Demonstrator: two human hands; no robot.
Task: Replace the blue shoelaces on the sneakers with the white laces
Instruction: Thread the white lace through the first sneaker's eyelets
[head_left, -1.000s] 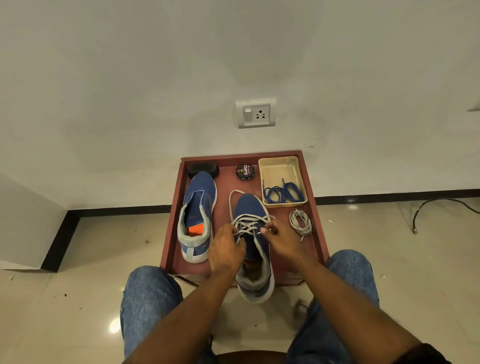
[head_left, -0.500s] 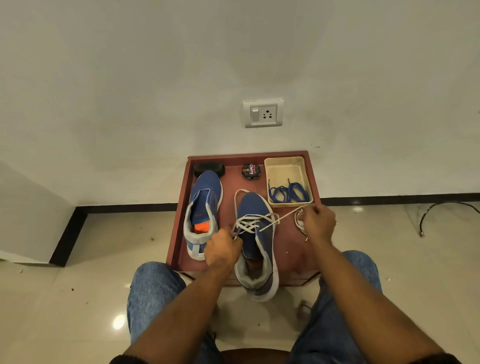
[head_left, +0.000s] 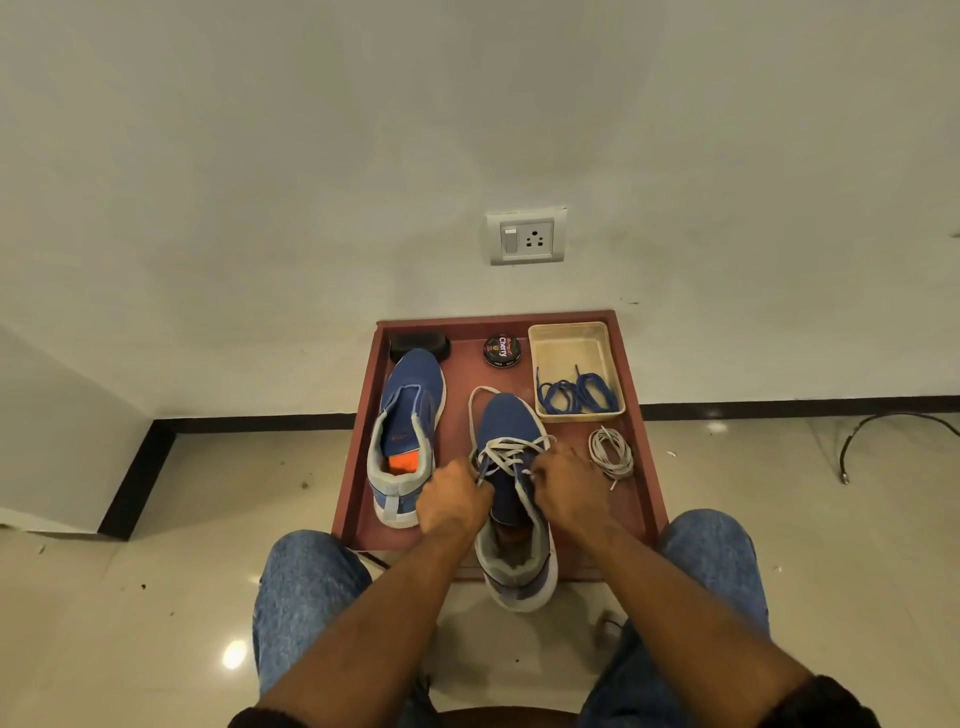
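Two blue sneakers sit on the red bench (head_left: 358, 431) in front of me, toes toward the wall. Starting at the left, I see the unlaced sneaker (head_left: 408, 431), its eyelets bare, grey collar and an orange patch showing inside, with one black brush (head_left: 420, 347) just past its toe. Next comes my left hand (head_left: 451, 501), fingers curled and pinching the white lace at the near eyelets. That lace (head_left: 506, 451) crisscrosses the laced sneaker (head_left: 511, 467) in several rows, and one loose loop trails out around the toe; this shoe's heel hangs over the bench's near edge. One round polish tin (head_left: 501, 351) stands beyond it. My right hand (head_left: 569, 486) is curled too, pinching the same lace on the shoe's other side. Further right, one coiled white lace (head_left: 611, 453) lies on the bench surface, and behind it one beige tray (head_left: 569, 343) holds the blue laces (head_left: 576, 397), a loose tangle I cannot count.
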